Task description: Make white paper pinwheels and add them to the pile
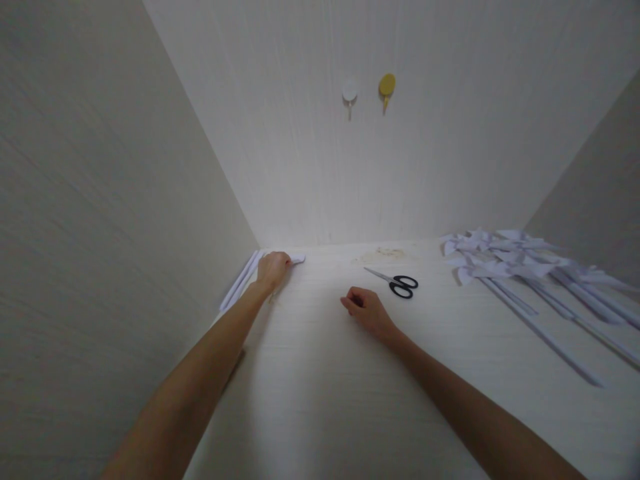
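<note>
My left hand (273, 270) is closed on a white rolled paper (299, 259) at the far left of the table, one end sticking out to the right of the fingers. Beside that hand, white paper tubes (243, 280) lie along the left wall. My right hand (367, 310) hovers near the middle of the table, fingers curled in, nothing visible in them. Just beyond it lie scissors (400, 285) with black handles, blades pointing left and slightly parted or closed, I cannot tell.
Several white folded-paper pieces on paper sticks (500, 267) are piled at the right. A white hook (349, 93) and a yellow hook (387, 85) hang on the back wall (300, 167). Walls close in the table (310, 373) left and right. Brownish stains mark its back edge.
</note>
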A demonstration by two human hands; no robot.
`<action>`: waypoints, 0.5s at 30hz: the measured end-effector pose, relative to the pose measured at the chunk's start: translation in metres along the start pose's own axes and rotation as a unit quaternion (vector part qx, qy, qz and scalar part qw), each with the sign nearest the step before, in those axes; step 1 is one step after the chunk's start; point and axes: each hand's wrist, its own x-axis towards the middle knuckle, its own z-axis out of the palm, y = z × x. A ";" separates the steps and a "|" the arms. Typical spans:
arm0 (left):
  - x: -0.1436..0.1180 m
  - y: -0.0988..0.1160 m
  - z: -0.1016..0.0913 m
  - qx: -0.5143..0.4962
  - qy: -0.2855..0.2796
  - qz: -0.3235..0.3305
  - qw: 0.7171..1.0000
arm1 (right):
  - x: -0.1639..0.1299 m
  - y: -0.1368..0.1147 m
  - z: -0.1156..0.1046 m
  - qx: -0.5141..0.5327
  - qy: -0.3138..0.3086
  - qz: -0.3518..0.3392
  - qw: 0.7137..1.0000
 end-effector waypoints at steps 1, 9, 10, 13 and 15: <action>0.000 0.000 0.000 -0.004 0.006 0.004 1.000 | 0.000 0.000 0.000 0.000 -0.001 0.000 1.000; 0.004 0.001 -0.001 -0.020 0.036 0.004 0.999 | 0.001 0.002 0.002 0.003 0.000 -0.004 1.000; 0.004 0.001 0.000 -0.022 0.038 0.005 0.999 | 0.001 0.002 0.002 0.003 0.000 -0.004 1.000; 0.004 0.001 0.001 -0.030 0.044 0.008 0.999 | 0.001 0.002 0.002 0.000 0.000 -0.004 1.000; 0.004 0.001 0.002 -0.034 0.044 0.006 0.998 | 0.001 0.002 0.002 -0.001 0.001 -0.005 1.000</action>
